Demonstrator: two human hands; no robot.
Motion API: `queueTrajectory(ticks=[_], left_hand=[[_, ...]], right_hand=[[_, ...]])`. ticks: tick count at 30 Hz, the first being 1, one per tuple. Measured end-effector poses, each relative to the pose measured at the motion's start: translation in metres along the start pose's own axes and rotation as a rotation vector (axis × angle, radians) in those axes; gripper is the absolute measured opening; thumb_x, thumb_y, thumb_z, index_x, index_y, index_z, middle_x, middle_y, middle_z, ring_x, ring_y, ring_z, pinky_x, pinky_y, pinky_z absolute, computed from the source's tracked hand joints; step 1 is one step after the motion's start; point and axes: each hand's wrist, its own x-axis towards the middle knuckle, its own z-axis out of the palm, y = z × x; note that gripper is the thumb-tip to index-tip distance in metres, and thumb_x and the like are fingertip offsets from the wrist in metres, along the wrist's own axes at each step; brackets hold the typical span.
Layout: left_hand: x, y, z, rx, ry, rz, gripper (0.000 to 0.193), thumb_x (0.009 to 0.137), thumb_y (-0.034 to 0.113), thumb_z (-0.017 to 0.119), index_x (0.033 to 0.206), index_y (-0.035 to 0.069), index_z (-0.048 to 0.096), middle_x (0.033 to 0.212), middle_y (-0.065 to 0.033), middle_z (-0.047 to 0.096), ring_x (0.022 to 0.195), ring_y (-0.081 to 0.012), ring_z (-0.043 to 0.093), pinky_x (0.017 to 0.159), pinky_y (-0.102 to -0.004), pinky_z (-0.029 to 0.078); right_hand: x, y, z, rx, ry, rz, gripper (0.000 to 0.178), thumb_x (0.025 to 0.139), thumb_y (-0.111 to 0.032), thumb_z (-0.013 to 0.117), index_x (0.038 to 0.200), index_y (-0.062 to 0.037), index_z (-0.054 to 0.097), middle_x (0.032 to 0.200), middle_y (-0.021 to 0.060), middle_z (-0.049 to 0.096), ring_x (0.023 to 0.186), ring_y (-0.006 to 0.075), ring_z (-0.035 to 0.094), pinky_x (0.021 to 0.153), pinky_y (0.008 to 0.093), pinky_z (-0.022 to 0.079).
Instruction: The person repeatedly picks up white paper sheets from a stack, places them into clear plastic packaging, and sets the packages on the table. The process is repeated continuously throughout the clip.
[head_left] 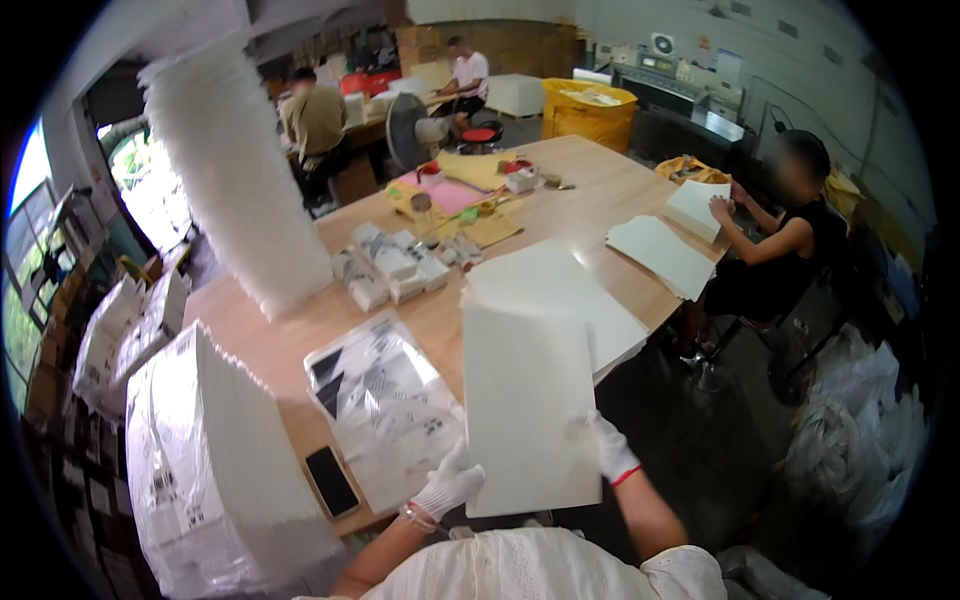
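Observation:
A large white rectangular paper sheet (530,405) is in front of me at the table's near edge, tilted up toward me. My left hand (450,487), in a white knitted glove, closes on its lower left edge. On the opposite edge, my right hand (610,448), in a white glove with a red cuff, grips the sheet from the side. Whether it is one sheet or several together, I cannot tell. Beyond it lies a fanned stack of white sheets (560,275), partly covered by the held one. Left of my hands are a printed clear plastic wrapper (385,385) and a black phone (331,481).
A plastic-wrapped paper stack (185,450) stands at near left, with a tall white stack (240,180) behind it. Small white packs (395,262) sit mid-table. At right, a seated person (790,225) handles white sheets (698,208). White plastic bags (860,420) lie on the floor.

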Motion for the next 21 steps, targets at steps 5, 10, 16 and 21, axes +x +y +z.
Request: queueTrajectory(ticks=[5, 10, 16, 21], left_hand=[[-0.024, -0.016, 0.056, 1.112, 0.283, 0.462, 0.077, 0.066, 0.027, 0.068, 0.128, -0.004, 0.034, 0.138, -0.0319, 0.02, 0.13, -0.0424, 0.022, 0.103, -0.0479, 0.026], [-0.06, 0.025, -0.013, 0.777, 0.459, 0.337, 0.074, 0.066, 0.027, 0.069, 0.126, -0.003, 0.038, 0.136, -0.0299, 0.026, 0.126, -0.0441, 0.029, 0.1, -0.0494, 0.031], [-0.015, -0.006, -0.113, -0.207, 0.537, 0.177, 0.05, 0.075, 0.019, 0.062, 0.119, 0.0, 0.046, 0.109, -0.02, 0.052, 0.099, -0.032, 0.054, 0.096, -0.0479, 0.036], [-0.006, -0.012, 0.004, 0.723, 0.439, 0.8, 0.028, 0.066, 0.01, 0.064, 0.093, 0.007, 0.056, 0.076, -0.0107, 0.055, 0.068, -0.0296, 0.057, 0.069, -0.0397, 0.047]], right_hand=[[-0.005, 0.067, 0.128, -0.402, 0.141, -0.354, 0.038, 0.087, -0.021, 0.059, 0.115, 0.003, 0.049, 0.109, 0.0106, 0.058, 0.096, 0.0172, 0.056, 0.083, 0.0294, 0.045], [-0.018, 0.043, 0.107, -0.974, 0.224, -0.71, 0.035, 0.08, -0.01, 0.064, 0.11, 0.0025, 0.053, 0.097, 0.016, 0.06, 0.088, 0.028, 0.061, 0.076, 0.0349, 0.048], [-0.035, 0.034, 0.101, -1.626, -0.144, -0.672, 0.027, 0.072, -0.01, 0.06, 0.099, -0.011, 0.062, 0.1, 0.0134, 0.062, 0.08, 0.0325, 0.062, 0.066, 0.0402, 0.051], [0.039, 0.038, 0.15, -1.925, -0.288, 0.122, 0.037, 0.08, -0.033, 0.058, 0.106, -0.0075, 0.052, 0.108, 0.0121, 0.057, 0.092, 0.0307, 0.057, 0.078, 0.0404, 0.045]])
